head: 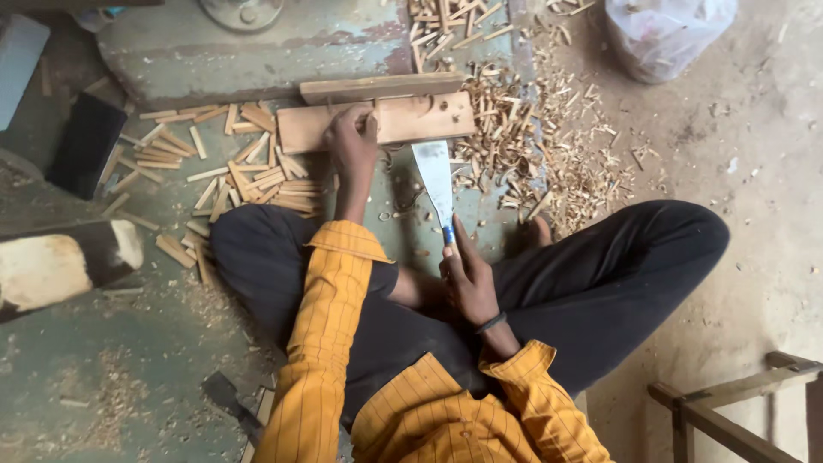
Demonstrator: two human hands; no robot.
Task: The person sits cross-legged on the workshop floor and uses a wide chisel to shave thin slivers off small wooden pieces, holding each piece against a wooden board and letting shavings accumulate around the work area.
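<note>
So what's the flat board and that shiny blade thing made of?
The board under the left hand looks like bare, unpainted wood: pale tan, with visible grain and small holes. The blade held by the right hand seems to be metal, since it is grey, thin and shiny.

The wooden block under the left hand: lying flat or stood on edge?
Lying flat. The wooden block shows its broad face upward, the left hand pressing on it, beside the blade held by the right hand.
</note>
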